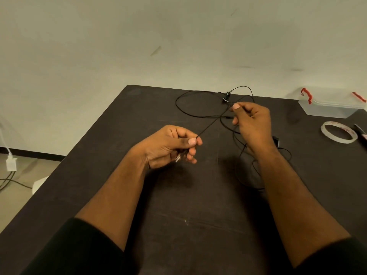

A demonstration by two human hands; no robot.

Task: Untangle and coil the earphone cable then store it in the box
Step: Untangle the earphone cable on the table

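A thin black earphone cable (212,124) runs taut between my two hands above the dark table (123,135). My left hand (170,146) pinches the cable between thumb and forefinger, with the metal plug end poking out below its fingers. My right hand (253,124) pinches the cable farther back and to the right. The rest of the cable lies in loose loops near the table's far edge, with the earbuds (227,96) there, and more loops trail under my right wrist. The clear plastic box (327,108) with red clips stands at the far right.
A roll of clear tape (339,132) lies right of my right hand, with a dark pen-like object (360,132) beside it. The table's left edge runs diagonally; beyond it, on the floor, are a white charger (11,163) and cords. A pale wall stands behind.
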